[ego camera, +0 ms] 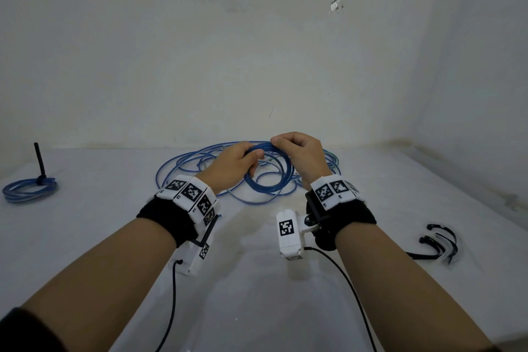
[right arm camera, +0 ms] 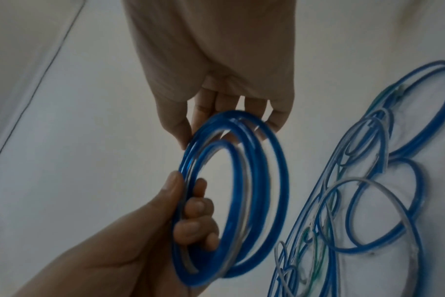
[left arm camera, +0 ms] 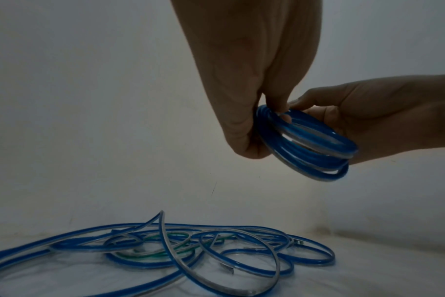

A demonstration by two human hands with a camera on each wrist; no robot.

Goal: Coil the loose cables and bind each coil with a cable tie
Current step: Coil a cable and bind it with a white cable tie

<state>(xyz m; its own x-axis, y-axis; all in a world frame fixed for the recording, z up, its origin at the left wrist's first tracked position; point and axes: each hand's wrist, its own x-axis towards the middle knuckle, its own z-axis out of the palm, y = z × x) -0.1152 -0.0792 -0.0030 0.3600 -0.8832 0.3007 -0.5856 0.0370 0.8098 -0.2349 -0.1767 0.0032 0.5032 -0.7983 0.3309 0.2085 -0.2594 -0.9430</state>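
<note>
both hands held one blue coil (ego camera: 270, 173) above the loose cable pile (ego camera: 200, 164). the left hand (ego camera: 233, 164) gripped its near-left side, thumb outside, fingers (right arm camera: 196, 211) curled through the ring. the right hand (ego camera: 301, 156) pinched the coil's top with bent fingertips (right arm camera: 206, 108). the coil's far edge blurred in the right wrist view. left of the pile lay a tied coil (ego camera: 30, 190); spare ties (ego camera: 438, 243) lay to its right.

A white desk (ego camera: 257, 280) set against a pale wall carries a loose tangle of blue cables (ego camera: 183, 168) near its far edge. A bound blue coil (ego camera: 28, 190) lies at far left, and black cable ties (ego camera: 438, 243) lie at right.
</note>
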